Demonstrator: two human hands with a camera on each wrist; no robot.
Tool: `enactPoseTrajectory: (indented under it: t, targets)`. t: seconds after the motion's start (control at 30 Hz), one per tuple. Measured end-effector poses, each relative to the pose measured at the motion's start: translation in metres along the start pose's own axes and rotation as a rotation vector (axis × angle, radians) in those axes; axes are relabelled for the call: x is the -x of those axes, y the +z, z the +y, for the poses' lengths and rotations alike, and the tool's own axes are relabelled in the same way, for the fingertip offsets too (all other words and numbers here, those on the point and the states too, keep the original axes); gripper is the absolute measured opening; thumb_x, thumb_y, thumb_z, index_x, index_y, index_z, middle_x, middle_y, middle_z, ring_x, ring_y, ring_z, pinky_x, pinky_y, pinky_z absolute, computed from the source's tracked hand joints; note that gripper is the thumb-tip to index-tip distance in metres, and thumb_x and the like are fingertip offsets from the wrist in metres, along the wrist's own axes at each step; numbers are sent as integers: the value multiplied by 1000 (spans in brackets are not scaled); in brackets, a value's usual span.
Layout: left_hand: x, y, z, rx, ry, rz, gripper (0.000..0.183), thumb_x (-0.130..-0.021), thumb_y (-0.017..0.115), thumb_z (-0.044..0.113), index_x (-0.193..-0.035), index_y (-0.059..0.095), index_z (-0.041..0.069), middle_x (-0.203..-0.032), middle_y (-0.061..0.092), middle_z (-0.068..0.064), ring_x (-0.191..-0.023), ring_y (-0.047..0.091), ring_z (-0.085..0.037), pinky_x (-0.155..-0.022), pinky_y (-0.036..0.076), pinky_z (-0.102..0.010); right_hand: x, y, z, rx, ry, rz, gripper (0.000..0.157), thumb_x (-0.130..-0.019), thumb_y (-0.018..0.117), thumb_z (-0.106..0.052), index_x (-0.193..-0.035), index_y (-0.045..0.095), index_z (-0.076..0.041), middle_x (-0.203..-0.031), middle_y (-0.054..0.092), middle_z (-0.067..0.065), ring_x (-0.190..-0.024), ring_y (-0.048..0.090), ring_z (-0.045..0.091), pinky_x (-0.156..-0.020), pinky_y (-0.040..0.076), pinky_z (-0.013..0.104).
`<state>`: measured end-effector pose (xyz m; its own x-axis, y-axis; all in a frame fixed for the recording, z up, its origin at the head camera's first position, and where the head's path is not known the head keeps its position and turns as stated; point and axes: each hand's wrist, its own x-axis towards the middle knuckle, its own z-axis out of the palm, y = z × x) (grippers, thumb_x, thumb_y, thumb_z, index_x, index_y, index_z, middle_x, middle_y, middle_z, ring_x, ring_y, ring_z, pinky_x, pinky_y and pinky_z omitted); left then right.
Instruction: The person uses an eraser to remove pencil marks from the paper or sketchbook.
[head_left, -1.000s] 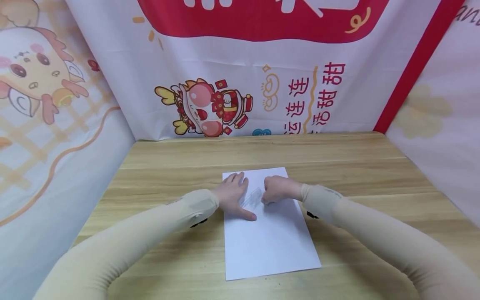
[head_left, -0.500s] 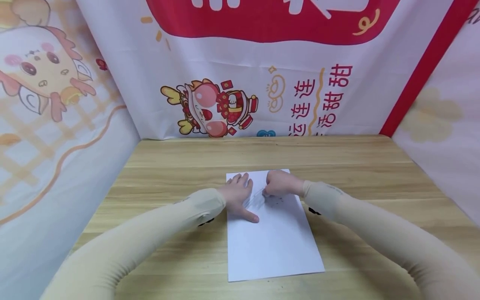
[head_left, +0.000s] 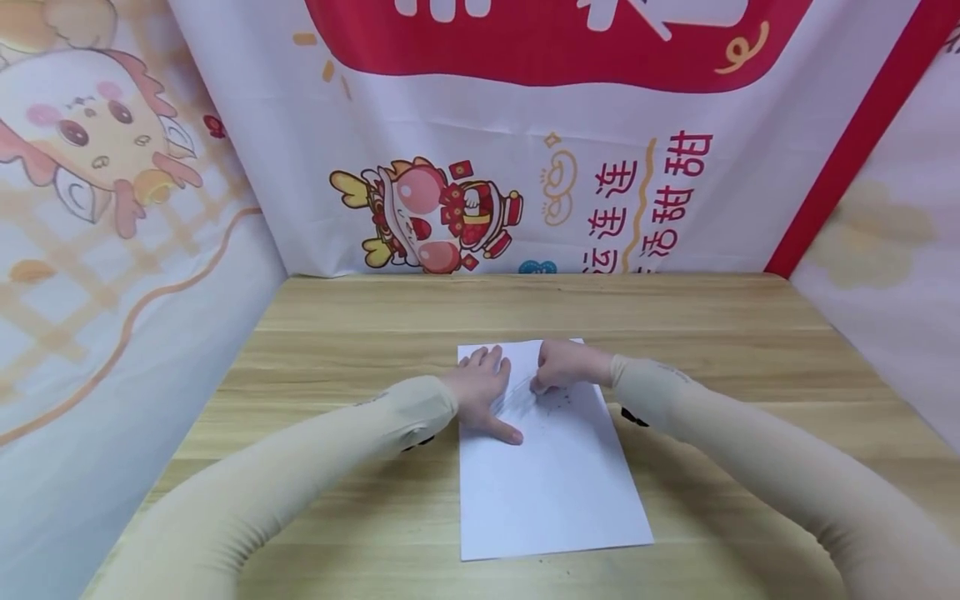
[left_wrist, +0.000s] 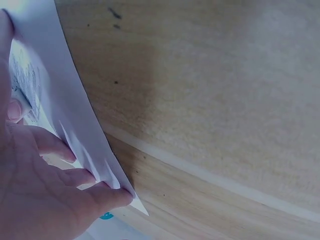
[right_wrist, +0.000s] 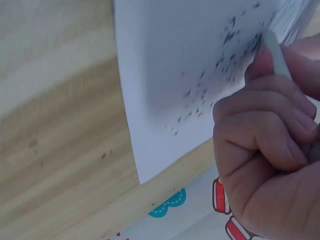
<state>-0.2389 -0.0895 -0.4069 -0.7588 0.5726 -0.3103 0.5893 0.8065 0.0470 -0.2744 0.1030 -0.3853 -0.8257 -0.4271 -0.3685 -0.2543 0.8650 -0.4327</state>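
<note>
Pinching eraser (right_wrist: 277, 56) in right hand (head_left: 567, 364) at slanting smudge (head_left: 517, 405) on paper (head_left: 555, 500), resting splayed left hand (head_left: 480, 395) on paper's left side!

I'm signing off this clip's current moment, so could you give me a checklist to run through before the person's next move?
1. Paper steadied: ok; the left hand rests on it, fingers spread.
2. Pale eraser held: ok; the right hand pinches it.
3. Grey strokes gone: not ok; they show between the hands.
4. Paper free of crumbs: not ok; dark crumbs lie beside the right hand.
5. Surface beneath the left palm unmarked: cannot tell; the hand covers it.
</note>
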Motion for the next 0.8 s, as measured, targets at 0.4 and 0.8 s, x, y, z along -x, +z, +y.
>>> enactPoseTrajectory:
  t: [0.4, 0.8]
  targets:
    - [11, -18, 15, -82, -28, -48, 128, -71, 57, 85, -154, 19, -5, -157, 11, -29, -143, 14, -45, -110, 25, -54, 21, 7, -5, -29, 8, -39, 21, -90, 69, -19, -96, 67, 1, -76, 64, 6, -73, 58, 19, -69, 47, 32]
    - [12, -20, 18, -103, -41, -54, 128, -70, 58, 85, -153, 21, -4, -157, 13, -28, -143, 16, -44, -109, 27, -55, -7, 0, -10, -13, 66, 63, 15, -87, 69, -18, -85, 69, -4, -69, 61, 5, -64, 54, 19, -58, 42, 29]
